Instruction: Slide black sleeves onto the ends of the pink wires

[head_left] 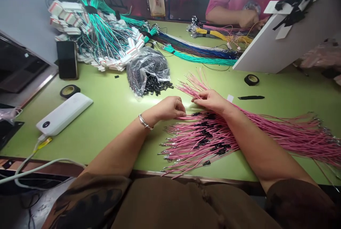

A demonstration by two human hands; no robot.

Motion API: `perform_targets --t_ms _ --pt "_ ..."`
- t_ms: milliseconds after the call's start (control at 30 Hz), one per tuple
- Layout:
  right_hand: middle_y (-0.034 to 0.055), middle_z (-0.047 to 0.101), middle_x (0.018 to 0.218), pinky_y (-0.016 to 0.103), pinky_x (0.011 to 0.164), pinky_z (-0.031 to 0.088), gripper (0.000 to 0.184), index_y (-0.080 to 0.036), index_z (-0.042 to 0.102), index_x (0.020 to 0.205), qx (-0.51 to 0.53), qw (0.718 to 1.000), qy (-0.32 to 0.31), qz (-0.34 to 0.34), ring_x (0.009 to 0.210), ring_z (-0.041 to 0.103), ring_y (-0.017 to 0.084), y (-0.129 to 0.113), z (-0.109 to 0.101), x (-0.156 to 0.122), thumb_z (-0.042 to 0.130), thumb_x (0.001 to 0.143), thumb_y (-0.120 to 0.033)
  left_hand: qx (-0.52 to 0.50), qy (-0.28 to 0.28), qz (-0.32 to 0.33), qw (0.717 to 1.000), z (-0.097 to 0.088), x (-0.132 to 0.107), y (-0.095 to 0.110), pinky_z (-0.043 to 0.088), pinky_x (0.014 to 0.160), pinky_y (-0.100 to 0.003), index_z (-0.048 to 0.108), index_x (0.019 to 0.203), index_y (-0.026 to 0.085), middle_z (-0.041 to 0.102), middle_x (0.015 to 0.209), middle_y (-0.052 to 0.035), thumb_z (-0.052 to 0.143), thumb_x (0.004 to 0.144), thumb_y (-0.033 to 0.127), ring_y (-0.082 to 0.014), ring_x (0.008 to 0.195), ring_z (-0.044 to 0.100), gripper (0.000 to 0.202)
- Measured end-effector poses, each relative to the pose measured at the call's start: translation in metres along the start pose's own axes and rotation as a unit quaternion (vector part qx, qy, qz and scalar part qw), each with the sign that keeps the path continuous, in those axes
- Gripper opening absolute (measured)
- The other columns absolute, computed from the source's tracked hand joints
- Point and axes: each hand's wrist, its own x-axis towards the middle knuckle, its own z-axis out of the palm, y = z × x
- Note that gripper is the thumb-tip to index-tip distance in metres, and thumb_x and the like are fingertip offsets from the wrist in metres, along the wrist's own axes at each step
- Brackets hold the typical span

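Note:
A fan of pink wires (266, 133) with metal tips and small black sleeves lies across the green table (112, 115). My left hand (170, 108), a silver bangle on its wrist, is closed in a pinch on the wires at the left of the bundle. My right hand (210, 100) is also closed, pinching a pink wire near the far loose ends. The two hands sit a few centimetres apart above the bundle.
A clear bag of small black parts (147, 70) lies beyond my hands. Teal and blue wire bundles (106, 37), a phone (67, 59), tape rolls (69, 90) (251, 79), a white power bank (64, 113) and a white board (282, 40) surround them. Another person in pink (239, 5) works opposite.

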Motion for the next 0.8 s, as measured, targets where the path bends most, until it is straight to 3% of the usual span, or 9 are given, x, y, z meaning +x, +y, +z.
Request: perform_targets --t_ms 33,100,167,233,300,433,567,800 --pt "-0.0021 0.055 0.059 0.024 0.049 0.03 0.03 -0.012 0.071 0.079 0.027 0.999 0.017 0.003 0.05 0.039 0.007 -0.001 0.002 0.0 0.068 0.07 -0.041 0.013 0.018 -0.006 1.0 -0.005 -0.002 -0.001 0.044 0.072 -0.026 0.077 0.072 0.019 0.067 0.075 -0.0028 0.072 0.075 0.027 -0.0141 0.072 0.059 0.01" --pt "-0.0016 0.056 0.06 0.024 0.045 0.027 0.033 -0.012 0.069 0.08 0.077 0.996 0.039 0.018 0.046 0.036 0.005 -0.005 0.007 -0.001 0.07 0.07 -0.044 0.036 0.121 -0.065 0.99 -0.015 -0.004 -0.009 0.044 0.074 -0.028 0.076 0.073 0.018 0.068 0.077 -0.0038 0.07 0.079 0.028 -0.0153 0.073 0.059 0.014" --pt "0.0006 0.061 0.063 0.023 0.042 0.027 0.033 -0.012 0.068 0.082 0.117 0.992 0.046 0.03 0.044 0.036 0.005 -0.009 0.012 -0.002 0.071 0.069 -0.042 0.074 0.265 -0.139 0.951 -0.022 -0.003 -0.021 0.044 0.078 -0.03 0.076 0.078 0.017 0.068 0.079 -0.0046 0.065 0.082 0.026 -0.0176 0.077 0.058 0.015" --pt "0.0016 0.064 0.064 0.022 0.041 0.027 0.03 -0.013 0.067 0.085 0.147 0.987 0.059 0.035 0.044 0.038 0.005 -0.012 0.016 -0.002 0.072 0.068 -0.037 0.122 0.341 -0.159 0.918 -0.025 0.003 -0.035 0.044 0.083 -0.033 0.077 0.085 0.017 0.067 0.085 -0.0062 0.062 0.083 0.02 -0.0203 0.084 0.058 0.016" --pt "0.0005 0.063 0.061 0.022 0.042 0.027 0.027 -0.014 0.065 0.086 0.165 0.982 0.081 0.035 0.045 0.039 0.006 -0.013 0.019 0.0 0.071 0.065 -0.03 0.168 0.345 -0.133 0.914 -0.022 0.011 -0.047 0.044 0.087 -0.035 0.078 0.093 0.017 0.064 0.091 -0.0083 0.061 0.083 0.019 -0.0227 0.091 0.057 0.019" --pt "-0.0034 0.053 0.054 0.023 0.048 0.028 0.017 -0.015 0.062 0.074 0.165 0.98 0.108 0.015 0.049 0.041 0.007 -0.012 0.022 0.003 0.067 0.063 -0.027 0.237 0.297 -0.085 0.921 -0.01 0.026 -0.058 0.044 0.086 -0.04 0.078 0.095 0.018 0.061 0.096 -0.0121 0.059 0.085 0.022 -0.0269 0.096 0.052 0.021" --pt "-0.0055 0.045 0.054 0.024 0.051 0.026 0.016 -0.015 0.06 0.067 0.146 0.981 0.127 0.011 0.051 0.034 0.007 -0.011 0.023 0.005 0.066 0.061 -0.029 0.262 0.295 -0.079 0.916 -0.004 0.029 -0.058 0.044 0.084 -0.042 0.077 0.086 0.017 0.062 0.093 -0.0135 0.053 0.087 0.019 -0.0275 0.094 0.051 0.024" --pt "-0.0036 0.047 0.057 0.026 0.057 0.028 0.014 -0.015 0.059 0.063 0.09 0.987 0.133 -0.014 0.058 0.037 0.009 -0.002 0.027 0.007 0.062 0.061 -0.029 0.312 0.24 -0.053 0.918 -0.001 0.022 -0.049 0.043 0.08 -0.041 0.074 0.083 0.013 0.065 0.086 -0.0155 0.046 0.089 0.015 -0.0272 0.088 0.054 0.029"
